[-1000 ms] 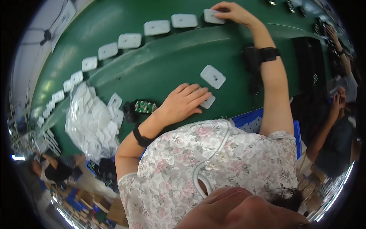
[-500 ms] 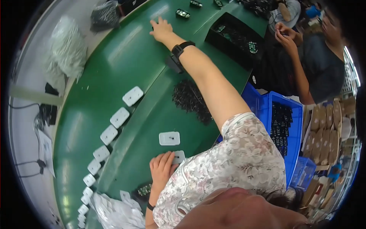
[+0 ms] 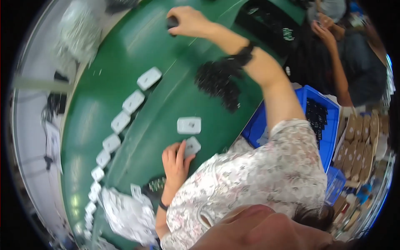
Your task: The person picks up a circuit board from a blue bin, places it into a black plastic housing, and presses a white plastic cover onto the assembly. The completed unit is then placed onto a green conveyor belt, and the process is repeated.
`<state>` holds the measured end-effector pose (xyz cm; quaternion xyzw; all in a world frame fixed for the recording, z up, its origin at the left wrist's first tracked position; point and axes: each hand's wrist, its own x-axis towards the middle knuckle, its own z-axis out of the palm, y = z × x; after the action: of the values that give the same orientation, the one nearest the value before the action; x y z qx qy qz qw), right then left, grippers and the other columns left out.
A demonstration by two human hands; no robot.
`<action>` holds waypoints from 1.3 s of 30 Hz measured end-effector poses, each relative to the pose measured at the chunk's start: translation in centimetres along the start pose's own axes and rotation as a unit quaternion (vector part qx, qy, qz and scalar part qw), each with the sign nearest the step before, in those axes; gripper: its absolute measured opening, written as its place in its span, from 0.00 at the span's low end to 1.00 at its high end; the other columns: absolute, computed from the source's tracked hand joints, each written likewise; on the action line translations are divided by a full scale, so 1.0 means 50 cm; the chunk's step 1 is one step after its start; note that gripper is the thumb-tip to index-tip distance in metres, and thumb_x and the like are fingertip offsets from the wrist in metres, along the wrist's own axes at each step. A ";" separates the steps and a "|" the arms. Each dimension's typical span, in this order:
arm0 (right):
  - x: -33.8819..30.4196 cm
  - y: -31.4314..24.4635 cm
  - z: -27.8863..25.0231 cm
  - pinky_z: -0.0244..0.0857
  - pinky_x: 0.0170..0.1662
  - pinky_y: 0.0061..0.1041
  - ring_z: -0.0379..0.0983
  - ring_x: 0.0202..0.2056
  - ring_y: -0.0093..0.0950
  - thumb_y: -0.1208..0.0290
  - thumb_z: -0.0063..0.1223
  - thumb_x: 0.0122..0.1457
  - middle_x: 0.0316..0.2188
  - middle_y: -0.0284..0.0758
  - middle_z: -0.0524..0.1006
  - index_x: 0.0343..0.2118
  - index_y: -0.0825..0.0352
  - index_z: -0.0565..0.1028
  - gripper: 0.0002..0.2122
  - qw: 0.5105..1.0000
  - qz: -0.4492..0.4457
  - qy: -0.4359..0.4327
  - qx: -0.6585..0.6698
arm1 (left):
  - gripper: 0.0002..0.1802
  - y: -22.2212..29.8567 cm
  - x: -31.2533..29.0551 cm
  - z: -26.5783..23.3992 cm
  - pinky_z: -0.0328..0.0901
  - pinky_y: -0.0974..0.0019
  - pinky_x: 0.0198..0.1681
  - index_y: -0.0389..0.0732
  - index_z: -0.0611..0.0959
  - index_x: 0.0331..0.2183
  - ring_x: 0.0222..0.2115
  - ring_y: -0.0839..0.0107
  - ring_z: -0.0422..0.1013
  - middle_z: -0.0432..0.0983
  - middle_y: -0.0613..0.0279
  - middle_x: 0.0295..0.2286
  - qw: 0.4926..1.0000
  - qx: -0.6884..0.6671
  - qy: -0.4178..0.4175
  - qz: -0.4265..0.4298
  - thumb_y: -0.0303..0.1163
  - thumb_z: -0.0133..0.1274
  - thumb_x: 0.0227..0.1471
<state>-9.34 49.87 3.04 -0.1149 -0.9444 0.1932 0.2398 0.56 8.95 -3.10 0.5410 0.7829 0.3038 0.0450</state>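
Note:
Near me on the green table, my left hand [image 3: 176, 161] has its thumb and fingers closed on the edge of a white plastic case [image 3: 192, 146], a shallow rounded rectangle with a small dark piece in its middle. A second white case [image 3: 189, 125] lies flat just beyond it. My right arm stretches far across the table. At its end, my right hand [image 3: 189, 21] grips a small black rounded piece [image 3: 172, 23], whose exact kind I cannot make out. Between arm and cases sits a heap of small black parts [image 3: 218, 81].
A curved row of white cases [image 3: 121, 121] runs along the left. A plastic bag [image 3: 127, 216] and dark parts with green boards [image 3: 156, 187] lie near my left forearm. At far right are a black tray [image 3: 266, 27], a blue bin [image 3: 332, 125] and a co-worker [image 3: 341, 62].
My right hand, earlier spread with fingers out over the far table, is now closed on the black piece and drawn back slightly. The whole view has shifted. My left hand stays at the case.

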 end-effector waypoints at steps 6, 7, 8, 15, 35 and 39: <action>-0.247 -0.209 -0.085 0.64 0.45 0.23 0.69 0.40 0.24 0.78 0.58 0.48 0.36 0.32 0.72 0.41 0.67 0.71 0.15 0.923 0.031 -0.211 0.320 | 0.33 0.007 -0.015 -0.004 0.61 0.56 0.43 0.37 0.72 0.50 0.40 0.53 0.66 0.70 0.53 0.41 0.995 0.045 0.053 -0.069 0.28 0.62 0.38; -0.287 -0.219 -0.091 0.63 0.47 0.24 0.69 0.42 0.25 0.78 0.59 0.48 0.37 0.33 0.72 0.41 0.67 0.71 0.16 0.921 -0.003 -0.225 0.317 | 0.33 0.007 -0.017 -0.004 0.61 0.56 0.43 0.37 0.72 0.50 0.40 0.53 0.66 0.70 0.53 0.41 0.992 0.053 0.055 -0.097 0.28 0.62 0.38; -0.325 -0.222 -0.093 0.62 0.50 0.25 0.69 0.43 0.26 0.79 0.60 0.47 0.39 0.34 0.72 0.42 0.67 0.70 0.17 0.921 -0.034 -0.234 0.311 | 0.33 0.004 -0.018 -0.003 0.61 0.55 0.44 0.37 0.72 0.49 0.41 0.53 0.65 0.69 0.53 0.41 0.992 0.053 0.075 -0.089 0.28 0.62 0.37; -0.506 -0.243 -0.063 0.61 0.52 0.30 0.69 0.46 0.34 0.83 0.59 0.44 0.42 0.39 0.73 0.42 0.68 0.70 0.20 0.915 -0.027 -0.259 0.310 | 0.32 -0.005 -0.028 0.013 0.62 0.55 0.45 0.37 0.72 0.48 0.42 0.55 0.65 0.69 0.55 0.42 0.988 0.044 0.119 -0.093 0.27 0.62 0.37; -0.448 -0.352 0.045 0.67 0.46 0.30 0.73 0.42 0.35 0.79 0.61 0.45 0.41 0.36 0.77 0.39 0.68 0.76 0.15 0.931 -0.240 -0.192 0.196 | 0.28 0.022 -0.084 -0.023 0.61 0.58 0.53 0.38 0.74 0.50 0.52 0.56 0.66 0.71 0.54 0.49 0.974 -0.020 0.184 -0.129 0.13 0.43 0.44; -0.445 -0.357 0.060 0.67 0.45 0.29 0.73 0.42 0.35 0.78 0.60 0.46 0.41 0.36 0.77 0.39 0.68 0.76 0.15 0.925 -0.259 -0.207 0.187 | 0.30 0.013 -0.097 -0.014 0.59 0.57 0.55 0.39 0.74 0.50 0.53 0.58 0.65 0.70 0.57 0.50 0.978 0.020 0.154 -0.137 0.14 0.45 0.41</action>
<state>6.05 26.03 -0.99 0.2228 -0.9166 0.3172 0.0981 2.81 4.54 -3.46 0.3758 0.8531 0.3590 -0.0460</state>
